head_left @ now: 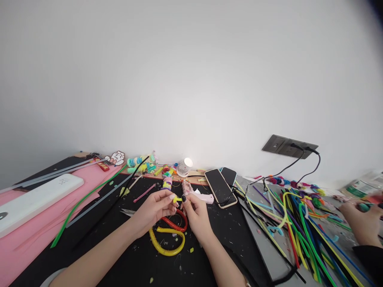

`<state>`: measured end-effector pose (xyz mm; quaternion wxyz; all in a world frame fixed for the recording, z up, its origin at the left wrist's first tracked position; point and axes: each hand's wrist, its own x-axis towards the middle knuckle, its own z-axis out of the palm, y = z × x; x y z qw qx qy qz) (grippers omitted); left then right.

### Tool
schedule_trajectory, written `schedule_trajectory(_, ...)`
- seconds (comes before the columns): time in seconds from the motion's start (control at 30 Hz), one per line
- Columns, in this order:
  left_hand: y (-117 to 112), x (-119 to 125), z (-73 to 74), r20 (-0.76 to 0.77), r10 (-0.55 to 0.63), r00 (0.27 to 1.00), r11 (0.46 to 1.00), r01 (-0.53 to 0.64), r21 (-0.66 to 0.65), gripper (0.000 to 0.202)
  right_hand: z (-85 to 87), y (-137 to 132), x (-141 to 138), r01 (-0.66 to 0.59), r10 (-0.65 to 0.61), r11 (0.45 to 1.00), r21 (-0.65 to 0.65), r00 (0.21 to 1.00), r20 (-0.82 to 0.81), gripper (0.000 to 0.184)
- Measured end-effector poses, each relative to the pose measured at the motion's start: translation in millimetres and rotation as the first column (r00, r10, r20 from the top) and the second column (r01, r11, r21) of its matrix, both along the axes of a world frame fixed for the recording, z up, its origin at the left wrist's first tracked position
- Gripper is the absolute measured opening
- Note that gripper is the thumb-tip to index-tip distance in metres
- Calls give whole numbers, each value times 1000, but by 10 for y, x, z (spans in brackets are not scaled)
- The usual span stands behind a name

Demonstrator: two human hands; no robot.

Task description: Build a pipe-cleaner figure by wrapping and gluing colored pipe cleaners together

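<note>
My left hand (158,207) and my right hand (196,217) meet over the black mat (197,267). Thumb and fingers of both pinch a short yellow fuzzy piece (177,199), likely pipe cleaner, one hand at each end. Under my hands lie scissors (167,252) with one red and one yellow loop handle. Their blade tip shows left of my left wrist; the middle is hidden. Just beyond my right hand rests a pale pink tool (205,197) resembling a glue gun, partly covered.
Two phones (220,187) lie right of centre. Many pipe cleaners (311,231) spread over the grey surface at right, near another person's hand (362,223). A white device (42,201) sits on pink sheets (89,195) at left. Cables run from a wall socket (289,146).
</note>
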<state>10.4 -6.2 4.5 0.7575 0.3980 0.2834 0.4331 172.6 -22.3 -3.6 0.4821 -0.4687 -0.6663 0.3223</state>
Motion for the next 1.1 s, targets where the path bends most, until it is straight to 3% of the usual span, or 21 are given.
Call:
schedule_trajectory(0.13,10,5,-9,26,13,1000,1000,-13,-3,21,11,-11,3,-9,8,1000,23,998,57,32)
schedule_trajectory(0.37,32,13,-38,-150,135,979,987,-119,107,19,36,-30,-7,-29,16,996,81,988,153,30)
schedule_trajectory(0.53,36,8,-30,-187,147,971,982,-121,144,18,19,-18,0,7,-13,999,45,992,124,32)
schedule_trajectory(0.87,11,-23,-9,50,15,999,994,-9,-112,14,17,-13,12,-23,22,999,28,998,61,31)
schedule_trajectory(1.1,20,-45,-37,103,-13,995,974,36,-226,17,27,-30,14,-47,47,999,13,999,-6,31)
